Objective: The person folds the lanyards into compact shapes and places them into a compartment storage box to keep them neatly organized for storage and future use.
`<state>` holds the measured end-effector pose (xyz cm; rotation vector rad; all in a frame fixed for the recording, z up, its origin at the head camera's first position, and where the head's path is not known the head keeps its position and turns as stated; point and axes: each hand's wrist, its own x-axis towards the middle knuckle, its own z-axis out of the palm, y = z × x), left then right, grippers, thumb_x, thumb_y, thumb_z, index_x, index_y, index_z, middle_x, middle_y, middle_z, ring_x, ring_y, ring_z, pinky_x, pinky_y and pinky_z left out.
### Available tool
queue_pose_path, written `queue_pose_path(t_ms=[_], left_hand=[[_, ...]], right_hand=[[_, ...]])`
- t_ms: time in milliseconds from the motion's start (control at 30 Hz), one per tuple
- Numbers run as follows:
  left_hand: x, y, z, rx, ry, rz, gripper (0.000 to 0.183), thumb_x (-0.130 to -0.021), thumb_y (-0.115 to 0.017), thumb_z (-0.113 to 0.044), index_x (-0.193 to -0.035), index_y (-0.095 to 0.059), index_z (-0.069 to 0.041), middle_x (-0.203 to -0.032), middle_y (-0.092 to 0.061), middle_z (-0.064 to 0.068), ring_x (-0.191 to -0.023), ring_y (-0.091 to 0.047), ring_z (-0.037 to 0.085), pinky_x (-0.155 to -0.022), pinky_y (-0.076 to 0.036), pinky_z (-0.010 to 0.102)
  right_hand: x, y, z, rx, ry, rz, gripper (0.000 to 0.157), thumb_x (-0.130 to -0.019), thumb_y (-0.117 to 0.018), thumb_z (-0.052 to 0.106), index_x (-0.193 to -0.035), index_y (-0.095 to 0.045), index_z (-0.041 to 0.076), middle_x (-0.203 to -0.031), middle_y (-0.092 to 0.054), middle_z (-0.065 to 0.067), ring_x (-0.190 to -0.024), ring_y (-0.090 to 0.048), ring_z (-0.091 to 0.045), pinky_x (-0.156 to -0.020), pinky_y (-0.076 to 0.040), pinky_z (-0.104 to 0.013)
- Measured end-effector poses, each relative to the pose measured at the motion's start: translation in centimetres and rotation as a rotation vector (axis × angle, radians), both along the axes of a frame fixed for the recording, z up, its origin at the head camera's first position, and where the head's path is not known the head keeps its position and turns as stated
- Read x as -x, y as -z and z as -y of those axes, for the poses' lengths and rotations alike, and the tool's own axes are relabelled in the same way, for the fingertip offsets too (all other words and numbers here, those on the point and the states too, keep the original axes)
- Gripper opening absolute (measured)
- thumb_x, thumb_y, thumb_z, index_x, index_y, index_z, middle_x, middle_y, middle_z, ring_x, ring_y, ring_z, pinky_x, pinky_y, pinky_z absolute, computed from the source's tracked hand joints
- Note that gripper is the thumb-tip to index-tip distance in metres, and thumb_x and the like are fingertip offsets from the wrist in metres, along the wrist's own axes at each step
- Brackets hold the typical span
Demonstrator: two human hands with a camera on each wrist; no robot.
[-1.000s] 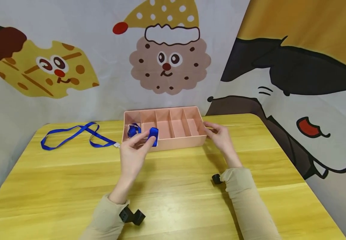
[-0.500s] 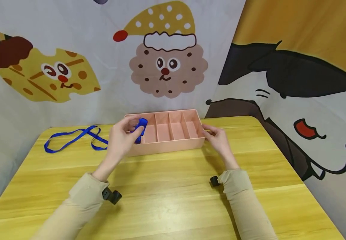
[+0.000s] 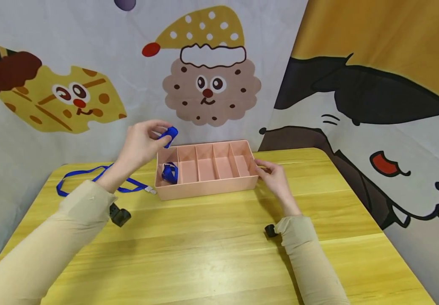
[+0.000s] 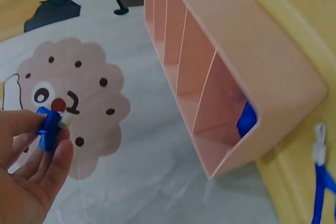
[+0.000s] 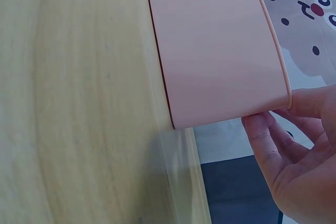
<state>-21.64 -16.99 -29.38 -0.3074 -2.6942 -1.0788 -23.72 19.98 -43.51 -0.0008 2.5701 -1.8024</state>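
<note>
My left hand (image 3: pixel 143 142) pinches a small folded blue lanyard (image 3: pixel 171 134) between thumb and fingers, raised above the back left corner of the pink divided box (image 3: pixel 208 189). A pale bit shows beside the held lanyard in the left wrist view. Another bundled blue lanyard (image 3: pixel 170 173) lies in the leftmost compartment. At the box's right end, my right hand (image 3: pixel 275 176) holds the end wall by its rim, thumb on the outside. In the right wrist view the tips of some right-hand fingers (image 5: pixel 310 100) are hidden behind the rim.
A loose blue lanyard (image 3: pixel 80 172) with a pale clip lies left of the box, partly hidden by my left forearm. Behind the wooden table (image 3: pixel 211 254) hangs a cartoon-printed cloth (image 3: pixel 143 84), close to the box's back.
With the folded lanyard, my left hand has moved from the box's front, across its left compartments, up and back. The bundled lanyard shows again. My right hand stays at the box end.
</note>
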Motion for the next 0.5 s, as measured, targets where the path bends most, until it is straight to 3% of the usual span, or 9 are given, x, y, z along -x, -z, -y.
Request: queue_pose_path(t_ms=[133, 300, 400, 500], left_hand=[[1.6, -1.0, -0.2, 0.062, 0.017, 0.032, 0.028, -0.101, -0.069, -0.015, -0.128, -0.073, -0.009, -0.119, -0.077, 0.023, -0.099, -0.076, 0.038, -0.081, -0.062, 0.049], [3.8, -1.7, -1.0, 0.122, 0.062, 0.132, 0.028, -0.101, -0.068, -0.015, -0.128, -0.073, -0.009, -0.121, -0.076, 0.022, -0.100, -0.077, 0.035, -0.075, -0.058, 0.036], [5.3, -1.7, -1.6, 0.167, 0.106, 0.172, 0.027, -0.100, -0.068, -0.013, -0.127, -0.072, -0.007, -0.120, -0.077, 0.023, -0.101, -0.076, 0.035, -0.075, -0.057, 0.034], [6.7, -1.1, -2.2, 0.222, 0.152, 0.195, 0.027, -0.099, -0.069, -0.009, -0.125, -0.073, -0.004, -0.118, -0.077, 0.024, -0.101, -0.076, 0.036, -0.081, -0.060, 0.039]], right_hand=[[0.1, 0.0, 0.1, 0.010, 0.007, 0.000, 0.038, -0.105, -0.059, 0.004, -0.142, -0.061, -0.006, -0.149, -0.060, -0.025, -0.131, -0.065, -0.042, -0.090, -0.063, -0.023], [0.1, 0.1, 0.1, -0.009, 0.014, 0.004, 0.038, -0.105, -0.059, 0.005, -0.142, -0.061, -0.005, -0.149, -0.061, -0.025, -0.131, -0.065, -0.041, -0.095, -0.064, -0.030], [0.1, 0.2, 0.0, -0.018, 0.014, -0.002, 0.038, -0.106, -0.059, 0.005, -0.143, -0.061, -0.004, -0.148, -0.061, -0.026, -0.131, -0.065, -0.042, -0.092, -0.064, -0.027], [0.1, 0.3, 0.0, -0.018, 0.015, -0.012, 0.038, -0.105, -0.060, 0.005, -0.142, -0.062, -0.005, -0.147, -0.062, -0.026, -0.130, -0.066, -0.043, -0.088, -0.063, -0.022]])
